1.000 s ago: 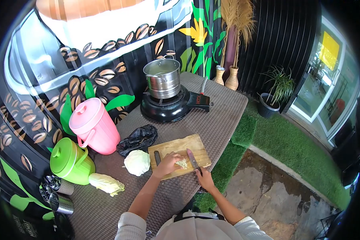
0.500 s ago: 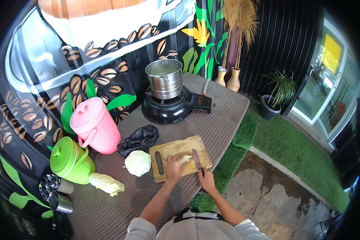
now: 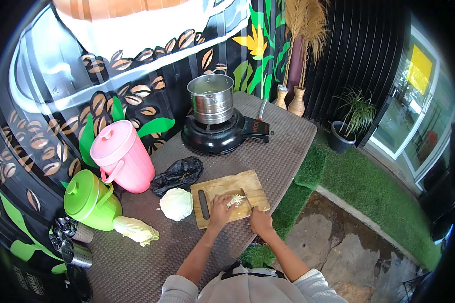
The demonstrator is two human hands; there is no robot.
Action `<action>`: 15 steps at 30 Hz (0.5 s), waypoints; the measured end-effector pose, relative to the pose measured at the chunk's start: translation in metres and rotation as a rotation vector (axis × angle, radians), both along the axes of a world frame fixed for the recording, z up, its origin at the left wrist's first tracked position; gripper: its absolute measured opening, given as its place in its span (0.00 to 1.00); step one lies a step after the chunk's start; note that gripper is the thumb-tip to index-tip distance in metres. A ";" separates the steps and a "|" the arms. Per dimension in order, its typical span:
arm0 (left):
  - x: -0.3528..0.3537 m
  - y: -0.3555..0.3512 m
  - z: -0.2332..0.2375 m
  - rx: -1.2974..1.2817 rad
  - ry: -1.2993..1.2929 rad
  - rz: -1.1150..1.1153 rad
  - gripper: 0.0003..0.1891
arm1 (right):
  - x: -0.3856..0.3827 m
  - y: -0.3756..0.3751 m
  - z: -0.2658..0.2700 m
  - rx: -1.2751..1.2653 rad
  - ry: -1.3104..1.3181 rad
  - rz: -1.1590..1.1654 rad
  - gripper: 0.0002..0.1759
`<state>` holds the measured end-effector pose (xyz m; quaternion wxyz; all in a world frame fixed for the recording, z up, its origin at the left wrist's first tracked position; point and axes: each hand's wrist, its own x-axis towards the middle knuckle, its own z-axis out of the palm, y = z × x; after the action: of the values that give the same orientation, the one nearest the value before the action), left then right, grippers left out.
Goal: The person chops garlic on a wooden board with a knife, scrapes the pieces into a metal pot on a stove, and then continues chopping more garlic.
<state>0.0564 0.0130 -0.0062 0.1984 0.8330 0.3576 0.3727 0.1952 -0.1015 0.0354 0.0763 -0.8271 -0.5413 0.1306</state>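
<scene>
On a wooden cutting board (image 3: 215,187) lies a small pile of pale chopped cabbage (image 3: 236,200). My left hand (image 3: 219,209) is closed against the pile's left side, fingers curled over it. My right hand (image 3: 261,222) grips a knife (image 3: 247,199) by its handle; the blade is seen nearly edge-on, just right of the pile. Left of the board sits a round cabbage (image 3: 176,204), and farther left lies a piece of napa cabbage (image 3: 136,231). A crumpled black plastic bag (image 3: 177,175) rests behind the round cabbage.
A metal pot (image 3: 211,103) stands on a black portable stove (image 3: 215,135) at the back of the brown table (image 3: 288,131). Pink (image 3: 126,161) and green (image 3: 92,202) lidded jugs line the left, near metal utensil holders (image 3: 77,252). A potted plant (image 3: 343,135) stands on the floor.
The knife has turned from showing its broad side to nearly edge-on, as my right hand rotated over the handle. My left hand stays by the pile. The view has shifted slightly.
</scene>
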 end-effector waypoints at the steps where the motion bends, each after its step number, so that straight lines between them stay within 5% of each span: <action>1: 0.001 0.000 -0.002 -0.038 -0.017 -0.008 0.18 | 0.000 0.000 0.003 -0.001 0.000 -0.002 0.16; 15: 0.000 -0.005 0.000 0.035 0.119 -0.009 0.20 | 0.016 0.022 0.003 0.040 0.032 0.052 0.14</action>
<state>0.0563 0.0077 -0.0059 0.1641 0.8585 0.3586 0.3279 0.2110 -0.0793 0.0381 0.0978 -0.8089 -0.5638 0.1348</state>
